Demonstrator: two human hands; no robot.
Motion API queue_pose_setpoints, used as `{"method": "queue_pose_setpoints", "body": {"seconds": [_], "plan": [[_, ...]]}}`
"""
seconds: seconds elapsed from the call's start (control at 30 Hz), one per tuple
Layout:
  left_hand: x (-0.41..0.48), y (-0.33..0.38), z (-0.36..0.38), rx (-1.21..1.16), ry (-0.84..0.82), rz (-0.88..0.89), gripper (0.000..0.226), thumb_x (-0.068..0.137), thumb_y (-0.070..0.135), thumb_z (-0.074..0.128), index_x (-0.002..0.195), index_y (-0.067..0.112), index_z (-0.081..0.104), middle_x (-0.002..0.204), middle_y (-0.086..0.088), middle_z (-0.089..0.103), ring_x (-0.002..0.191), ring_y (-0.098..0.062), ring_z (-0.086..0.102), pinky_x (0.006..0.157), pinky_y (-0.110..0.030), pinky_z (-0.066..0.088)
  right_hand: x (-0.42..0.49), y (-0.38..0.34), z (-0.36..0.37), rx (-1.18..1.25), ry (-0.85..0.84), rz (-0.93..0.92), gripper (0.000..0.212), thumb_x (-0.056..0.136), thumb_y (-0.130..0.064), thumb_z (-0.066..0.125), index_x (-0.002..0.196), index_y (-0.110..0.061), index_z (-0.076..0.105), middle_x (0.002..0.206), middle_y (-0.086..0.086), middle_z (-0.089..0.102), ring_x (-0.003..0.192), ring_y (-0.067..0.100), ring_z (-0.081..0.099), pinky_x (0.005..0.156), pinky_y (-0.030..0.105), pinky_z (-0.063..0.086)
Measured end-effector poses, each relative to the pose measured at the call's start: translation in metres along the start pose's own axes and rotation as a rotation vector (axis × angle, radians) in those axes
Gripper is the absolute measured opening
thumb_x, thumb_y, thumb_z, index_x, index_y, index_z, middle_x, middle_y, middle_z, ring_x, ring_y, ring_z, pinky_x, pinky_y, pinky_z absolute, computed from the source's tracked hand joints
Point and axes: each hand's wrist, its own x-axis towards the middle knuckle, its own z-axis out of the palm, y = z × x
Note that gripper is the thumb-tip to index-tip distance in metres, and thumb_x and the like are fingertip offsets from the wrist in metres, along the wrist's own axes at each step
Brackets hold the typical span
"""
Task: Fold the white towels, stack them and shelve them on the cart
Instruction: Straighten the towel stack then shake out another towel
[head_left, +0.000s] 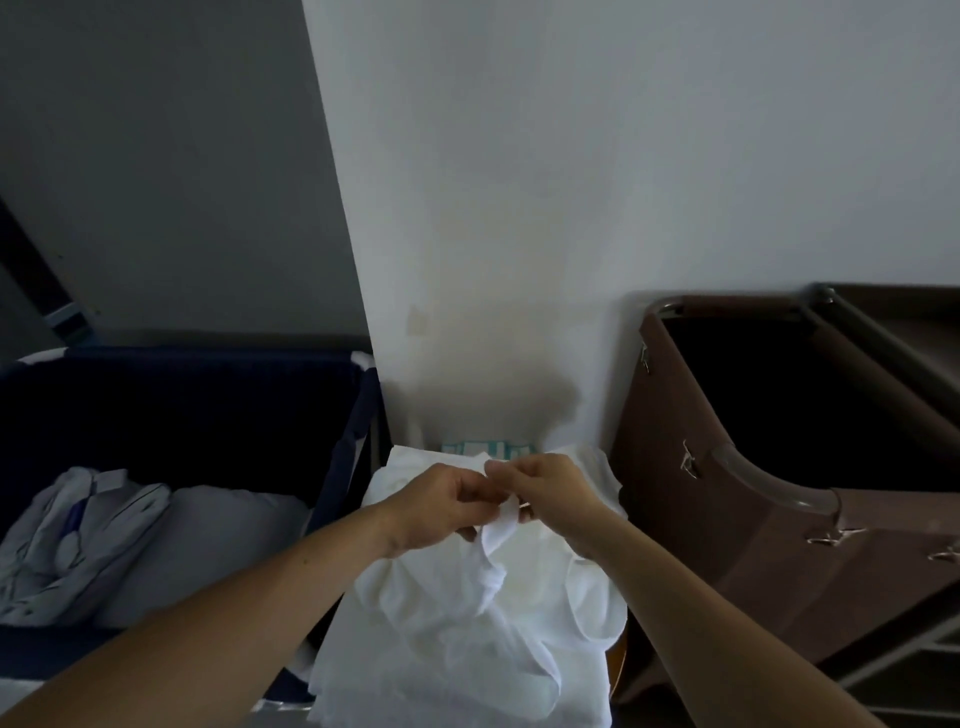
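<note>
Left hand (441, 506): held at the centre of the view, fingers curled; a small fold of the white towel (501, 527) is pinched at the fingertips.
Right hand (556, 493): set just right of the left hand and nearly touching it, fingers curled in; the same raised fold is pinched from the other side.
White towel: soft, matte cloth, lifted at one crumpled corner between the two hands; the rest is draped in loose rounded folds down onto the towel pile (457, 654).
Towel pile: a rumpled white heap, spread from the hands to the near edge, between the two containers.
Navy bin (208, 405): dark fabric walls, square-cornered, at the left; pale linen (78, 535) with thin blue lines is bunched inside it.
Brown bag (727, 519): smooth, stiff-looking brown material at the right, open at the top, hung from a curved tubular rail; small metal clips (688, 462) are fixed along its side.
Wall (571, 156): plain, pale and flat, at the far side.
Teal-and-white item (488, 448): a patterned strip just beyond the pile; its kind cannot be told.
</note>
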Motion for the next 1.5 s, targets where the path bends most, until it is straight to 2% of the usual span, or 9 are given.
{"method": "queue_pose_setpoints", "body": {"seconds": [0.27, 0.33, 0.43, 0.63, 0.83, 1.03, 1.17, 1.4, 1.5], "plan": [[0.003, 0.025, -0.042, 0.068, 0.261, 0.166, 0.032, 0.085, 0.02, 0.077, 0.115, 0.019, 0.065, 0.111, 0.001, 0.069, 0.103, -0.016, 0.066, 0.092, -0.039, 0.055, 0.0, -0.037, -0.018, 0.237, 0.076, -0.119, 0.018, 0.095, -0.015, 0.064, 0.088, -0.001, 0.071, 0.078, 0.014, 0.068, 0.075, 0.024, 0.063, 0.079, 0.047, 0.055], [0.007, 0.044, -0.051, -0.014, 0.151, 0.194, 0.047, 0.081, 0.021, 0.079, 0.124, 0.023, 0.06, 0.122, 0.002, 0.065, 0.111, -0.018, 0.064, 0.096, -0.038, 0.054, -0.002, -0.061, -0.026, 0.282, -0.006, -0.137, 0.018, 0.094, -0.021, 0.065, 0.092, -0.004, 0.07, 0.083, 0.013, 0.068, 0.078, 0.028, 0.064, 0.076, 0.043, 0.053], [0.012, 0.071, -0.06, -0.022, 0.014, 0.249, 0.025, 0.087, 0.011, 0.073, 0.111, 0.005, 0.068, 0.107, -0.009, 0.071, 0.098, -0.023, 0.068, 0.092, -0.037, 0.055, -0.006, -0.094, -0.04, 0.26, 0.056, -0.18, 0.02, 0.09, -0.03, 0.068, 0.089, -0.01, 0.071, 0.081, 0.014, 0.068, 0.078, 0.031, 0.062, 0.073, 0.045, 0.05], [0.006, 0.094, -0.082, -0.077, -0.039, 0.354, 0.046, 0.066, 0.038, 0.079, 0.091, 0.005, 0.061, 0.09, -0.009, 0.063, 0.084, -0.022, 0.06, 0.081, -0.033, 0.051, -0.019, -0.128, -0.041, 0.211, 0.145, -0.296, 0.026, 0.1, -0.02, 0.055, 0.078, -0.012, 0.067, 0.07, 0.004, 0.063, 0.068, 0.019, 0.058, 0.068, 0.038, 0.05], [-0.009, 0.12, -0.097, -0.23, -0.184, 0.378, 0.031, 0.081, 0.026, 0.068, 0.107, 0.009, 0.065, 0.097, -0.003, 0.07, 0.09, -0.018, 0.066, 0.081, -0.029, 0.055, -0.029, -0.162, -0.031, 0.26, 0.205, -0.359, 0.025, 0.099, -0.022, 0.057, 0.081, -0.012, 0.069, 0.079, 0.013, 0.065, 0.076, 0.025, 0.057, 0.077, 0.046, 0.051], [-0.014, 0.122, -0.111, -0.056, -0.086, 0.453, 0.032, 0.09, 0.025, 0.071, 0.1, -0.004, 0.065, 0.088, -0.003, 0.068, 0.085, -0.017, 0.063, 0.084, -0.034, 0.052, -0.029, -0.161, -0.012, 0.17, 0.285, -0.353, 0.006, 0.091, -0.017, 0.069, 0.088, -0.012, 0.07, 0.082, 0.012, 0.072, 0.077, 0.022, 0.066, 0.077, 0.044, 0.057], [-0.01, 0.121, -0.122, -0.013, 0.136, 0.546, 0.012, 0.098, 0.018, 0.059, 0.097, 0.014, 0.07, 0.085, 0.007, 0.067, 0.082, -0.006, 0.06, 0.08, -0.022, 0.051, -0.026, -0.131, 0.008, 0.16, 0.159, -0.216, 0.022, 0.084, -0.011, 0.076, 0.102, -0.005, 0.064, 0.088, 0.012, 0.069, 0.078, 0.024, 0.064, 0.071, 0.037, 0.054], [0.006, 0.106, -0.145, 0.437, 0.614, 0.504, 0.018, 0.097, 0.027, 0.061, 0.104, 0.016, 0.073, 0.092, 0.001, 0.066, 0.082, -0.011, 0.058, 0.081, -0.028, 0.049, -0.018, -0.096, 0.015, -0.049, 0.322, -0.058, 0.012, 0.09, -0.016, 0.069, 0.082, -0.008, 0.069, 0.071, 0.004, 0.064, 0.067, 0.018, 0.058, 0.066, 0.033, 0.05], [0.007, 0.1, -0.147, 0.295, 0.65, 0.384, 0.016, 0.1, 0.026, 0.056, 0.098, 0.014, 0.067, 0.074, 0.001, 0.065, 0.062, -0.01, 0.057, 0.064, -0.026, 0.044, -0.019, -0.084, 0.024, -0.21, 0.255, -0.021, 0.012, 0.091, -0.018, 0.067, 0.08, -0.019, 0.063, 0.071, -0.004, 0.06, 0.064, 0.01, 0.053, 0.061, 0.022, 0.046]]}}
